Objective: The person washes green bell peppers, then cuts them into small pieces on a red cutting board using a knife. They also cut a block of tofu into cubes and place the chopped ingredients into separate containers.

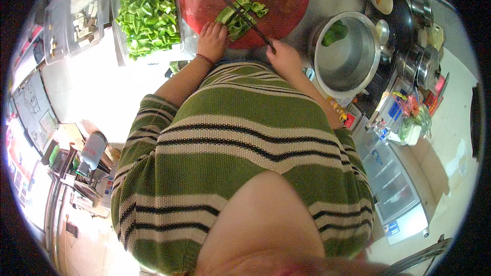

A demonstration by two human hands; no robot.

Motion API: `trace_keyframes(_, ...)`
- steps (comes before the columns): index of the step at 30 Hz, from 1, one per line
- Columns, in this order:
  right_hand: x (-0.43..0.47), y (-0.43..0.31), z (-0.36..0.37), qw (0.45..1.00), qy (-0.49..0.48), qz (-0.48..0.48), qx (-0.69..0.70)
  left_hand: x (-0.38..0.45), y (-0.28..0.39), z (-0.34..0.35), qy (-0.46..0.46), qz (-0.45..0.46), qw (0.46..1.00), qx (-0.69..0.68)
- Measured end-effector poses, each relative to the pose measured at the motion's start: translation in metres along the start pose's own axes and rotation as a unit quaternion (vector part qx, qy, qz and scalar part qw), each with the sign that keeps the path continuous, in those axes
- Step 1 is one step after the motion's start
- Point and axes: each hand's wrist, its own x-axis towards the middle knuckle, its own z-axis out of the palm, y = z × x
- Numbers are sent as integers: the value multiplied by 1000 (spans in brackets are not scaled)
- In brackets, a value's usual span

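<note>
On a round red cutting board (285, 11) lie cut green pepper strips (237, 31), with smaller pieces towards the right. My left hand (212, 41) rests its fingertips on the left end of the strips and holds them against the board. In my right hand (284, 60) is the handle of a knife (260, 34). Its dark, narrow blade slants up and left across the pepper. Whether the edge touches the board cannot be seen. Left of the board, a clear plastic container (183, 23) is full of chopped green pepper (149, 15).
To the right stands a deep steel pot (347, 67) with a green pepper (334, 33) inside. Farther left, another clear container (100, 32) holds pale cut pieces (85, 25). An oil bottle (336, 109) sits below the pot, and several metal pots (427, 68) crowd the far right.
</note>
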Motion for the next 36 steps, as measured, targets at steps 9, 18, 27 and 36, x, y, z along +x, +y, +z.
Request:
trace_keyframes(9, 32, 13, 37, 994, 91, -66, 14, 2, -2, 1, 12, 10, 1000, -1)
trace_keyframes(18, -15, 1, 4, 998, 30, -49, 22, -10, -6, -11, 26, -6, 999, -28)
trace_keyframes(27, -1, -13, 5, 999, -24, -14, -26, -13, -19, 8, -7, 15, 996, -89)
trace_keyframes(36, 25, -11, 39, 999, -29, -25, -21, -11, -22, 7, -48, 39, 995, -72)
